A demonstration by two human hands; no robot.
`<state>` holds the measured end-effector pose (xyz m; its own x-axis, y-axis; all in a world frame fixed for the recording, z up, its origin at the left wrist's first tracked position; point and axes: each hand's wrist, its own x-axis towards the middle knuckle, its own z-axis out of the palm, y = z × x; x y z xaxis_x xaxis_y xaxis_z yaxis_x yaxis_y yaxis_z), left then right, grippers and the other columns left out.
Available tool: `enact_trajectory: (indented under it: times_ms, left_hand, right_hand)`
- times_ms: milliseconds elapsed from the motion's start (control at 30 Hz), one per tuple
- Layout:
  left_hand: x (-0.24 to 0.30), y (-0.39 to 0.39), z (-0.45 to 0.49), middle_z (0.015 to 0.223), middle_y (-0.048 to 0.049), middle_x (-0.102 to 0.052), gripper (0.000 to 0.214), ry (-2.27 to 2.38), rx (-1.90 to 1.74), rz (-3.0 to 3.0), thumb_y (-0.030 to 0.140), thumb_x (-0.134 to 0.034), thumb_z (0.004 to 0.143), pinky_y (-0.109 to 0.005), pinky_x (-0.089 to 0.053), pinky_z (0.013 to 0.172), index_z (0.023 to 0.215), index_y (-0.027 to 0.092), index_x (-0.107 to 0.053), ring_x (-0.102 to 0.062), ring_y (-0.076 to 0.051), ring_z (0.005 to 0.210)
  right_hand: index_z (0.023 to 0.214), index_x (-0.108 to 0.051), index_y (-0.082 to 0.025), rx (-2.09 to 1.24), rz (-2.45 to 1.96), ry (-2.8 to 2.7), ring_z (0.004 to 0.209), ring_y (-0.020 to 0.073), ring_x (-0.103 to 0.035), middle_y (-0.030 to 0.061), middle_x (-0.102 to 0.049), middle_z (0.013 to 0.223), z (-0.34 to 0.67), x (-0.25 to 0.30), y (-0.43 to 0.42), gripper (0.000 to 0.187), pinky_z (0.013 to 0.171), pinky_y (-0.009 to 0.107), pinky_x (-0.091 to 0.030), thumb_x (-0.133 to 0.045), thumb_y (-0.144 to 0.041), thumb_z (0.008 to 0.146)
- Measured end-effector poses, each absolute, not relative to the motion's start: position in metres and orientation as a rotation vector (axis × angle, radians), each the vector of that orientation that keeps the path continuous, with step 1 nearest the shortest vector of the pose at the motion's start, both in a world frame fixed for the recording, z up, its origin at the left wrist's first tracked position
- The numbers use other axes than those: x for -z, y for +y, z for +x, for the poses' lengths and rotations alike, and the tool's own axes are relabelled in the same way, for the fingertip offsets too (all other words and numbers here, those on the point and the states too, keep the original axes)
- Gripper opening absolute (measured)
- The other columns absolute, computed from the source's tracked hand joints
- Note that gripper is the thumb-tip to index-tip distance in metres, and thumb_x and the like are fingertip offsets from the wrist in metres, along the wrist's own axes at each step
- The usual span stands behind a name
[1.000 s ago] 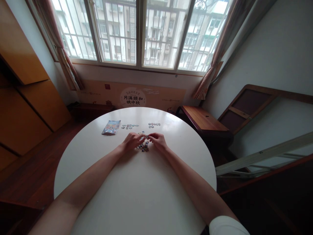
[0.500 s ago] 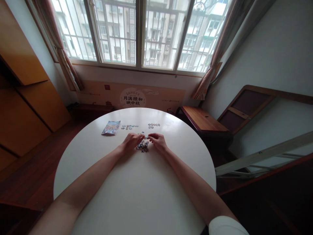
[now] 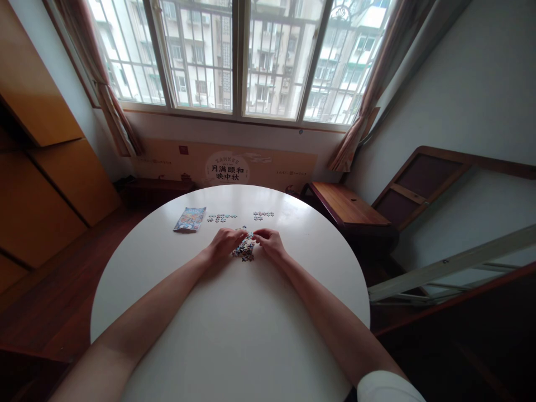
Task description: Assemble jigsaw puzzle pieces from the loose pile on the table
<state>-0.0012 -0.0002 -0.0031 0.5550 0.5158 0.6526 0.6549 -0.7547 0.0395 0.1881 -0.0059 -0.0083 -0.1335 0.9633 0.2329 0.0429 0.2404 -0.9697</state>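
Note:
A small heap of loose jigsaw pieces [image 3: 245, 251] lies on the round white table [image 3: 234, 335]. My left hand [image 3: 225, 243] rests at the heap's left side with fingers curled and pinched at its top. My right hand [image 3: 271, 243] sits at the heap's right side, fingers also pinched toward the same spot. The fingertips of both hands nearly meet over the pieces; what they pinch is too small to make out. Two small joined groups of pieces [image 3: 221, 218] [image 3: 263, 214] lie farther back.
A colourful printed packet [image 3: 190, 219] lies at the table's far left. A wooden bench [image 3: 347, 206] stands to the right, wooden cabinets [image 3: 46, 184] to the left. A cardboard box with printed characters [image 3: 228, 166] leans under the barred window.
Both hands stay at the heap; only the fingertips shift slightly over the pieces. The view has tilted a touch.

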Motion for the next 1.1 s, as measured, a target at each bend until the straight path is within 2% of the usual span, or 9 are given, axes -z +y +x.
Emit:
enact_trajectory:
  times_ms: [700,1100]
  left_hand:
    - [0.0026,0.0005,-0.0004,0.05,0.0039,-0.056,0.029,-1.135,0.977,-2.638,0.04,-0.042,0.089,-0.018,-0.028,0.047,0.093,0.022,-0.064,-0.048,-0.008,0.042]
    - [0.0084,0.0035,-0.001,0.056,0.0008,-0.061,0.029,-1.16,0.949,-2.62,0.038,-0.04,0.09,-0.019,-0.03,0.049,0.094,0.022,-0.064,-0.053,-0.01,0.047]
  right_hand:
    - [0.075,-0.065,-0.015,-1.034,-0.996,-1.475,0.053,0.0126,-0.056,0.0042,-0.066,0.065,0.1886,0.0087,-0.0069,0.023,0.05,0.024,-0.045,-0.066,-0.035,0.064]
    - [0.074,-0.065,-0.015,-1.008,-1.024,-1.482,0.054,0.0131,-0.057,0.0034,-0.065,0.063,0.1872,0.0104,-0.007,0.023,0.051,0.024,-0.045,-0.065,-0.036,0.065]
